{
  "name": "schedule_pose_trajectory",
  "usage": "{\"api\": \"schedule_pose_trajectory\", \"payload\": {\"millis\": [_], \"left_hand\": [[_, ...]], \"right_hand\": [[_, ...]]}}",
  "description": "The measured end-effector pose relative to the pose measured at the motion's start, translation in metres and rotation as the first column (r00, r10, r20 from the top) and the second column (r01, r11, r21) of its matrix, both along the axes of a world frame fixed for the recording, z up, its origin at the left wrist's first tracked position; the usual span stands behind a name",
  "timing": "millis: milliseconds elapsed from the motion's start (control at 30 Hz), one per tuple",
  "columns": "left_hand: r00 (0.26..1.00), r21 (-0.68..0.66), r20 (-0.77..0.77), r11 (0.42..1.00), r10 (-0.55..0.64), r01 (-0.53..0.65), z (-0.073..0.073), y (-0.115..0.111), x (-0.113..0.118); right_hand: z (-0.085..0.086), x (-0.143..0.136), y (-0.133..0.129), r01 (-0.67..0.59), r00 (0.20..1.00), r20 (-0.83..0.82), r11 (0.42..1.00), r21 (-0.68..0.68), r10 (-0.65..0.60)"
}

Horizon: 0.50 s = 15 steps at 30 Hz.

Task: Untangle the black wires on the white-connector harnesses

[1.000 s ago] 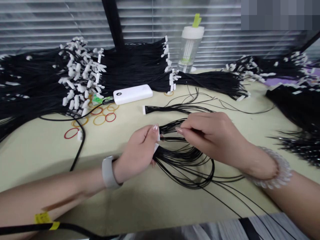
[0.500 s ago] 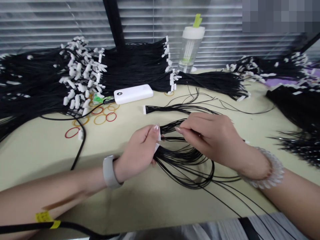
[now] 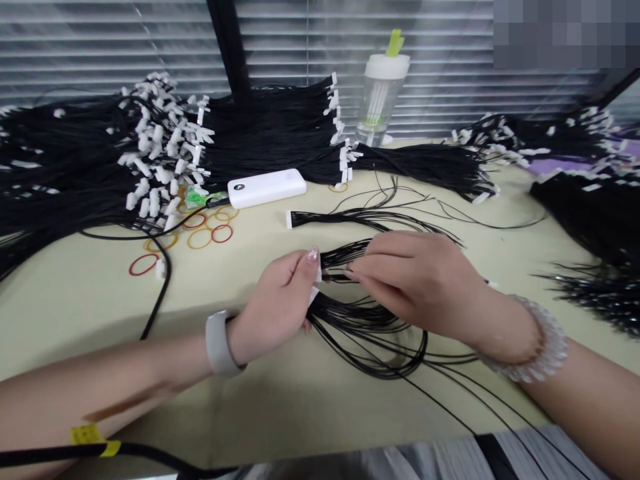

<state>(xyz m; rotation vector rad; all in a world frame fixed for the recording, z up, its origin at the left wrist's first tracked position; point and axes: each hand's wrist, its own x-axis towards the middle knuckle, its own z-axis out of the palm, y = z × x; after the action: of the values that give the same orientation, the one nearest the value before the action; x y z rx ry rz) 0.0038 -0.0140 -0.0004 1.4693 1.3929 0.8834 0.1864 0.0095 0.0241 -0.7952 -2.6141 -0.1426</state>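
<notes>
Between the thumb and fingers of my left hand (image 3: 280, 293) is a white connector (image 3: 319, 267) with black wires running right from it. A second white connector (image 3: 313, 295) sits just below, partly hidden by that hand, its black wires (image 3: 370, 333) curving in a loop to the right. My right hand (image 3: 420, 280) is closed in a pinch on thin black wires a little right of the upper connector. Behind both hands, another wire bundle (image 3: 350, 216) with a white end lies on the table.
On the table (image 3: 240, 413) are a white power bank (image 3: 267, 189), loose rubber bands (image 3: 200, 238) and a black cable (image 3: 163, 293). Piles of black wires (image 3: 270, 127) with white connectors line the back. A clear bottle (image 3: 380, 100) stands behind; more wires (image 3: 600, 220) lie right.
My right hand has moved slightly left and down, its fingertips now nearer the connector and lower among the wires. My left hand has stayed in place.
</notes>
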Motion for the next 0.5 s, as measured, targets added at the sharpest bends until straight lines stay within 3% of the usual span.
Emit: {"api": "schedule_pose_trajectory", "payload": {"millis": [367,500], "left_hand": [[1.000,-0.005,-0.002,1.000,-0.026,0.026,0.0002,-0.0006,-0.0007],[1.000,-0.002,-0.001,1.000,-0.009,0.009,-0.0003,-0.0007,-0.0008]], "right_hand": [[0.0002,0.0023,0.0017,-0.077,0.996,-0.055,0.994,-0.083,0.072],[0.0013,0.0033,0.0039,-0.053,0.999,-0.013,0.993,-0.109,0.052]]}}
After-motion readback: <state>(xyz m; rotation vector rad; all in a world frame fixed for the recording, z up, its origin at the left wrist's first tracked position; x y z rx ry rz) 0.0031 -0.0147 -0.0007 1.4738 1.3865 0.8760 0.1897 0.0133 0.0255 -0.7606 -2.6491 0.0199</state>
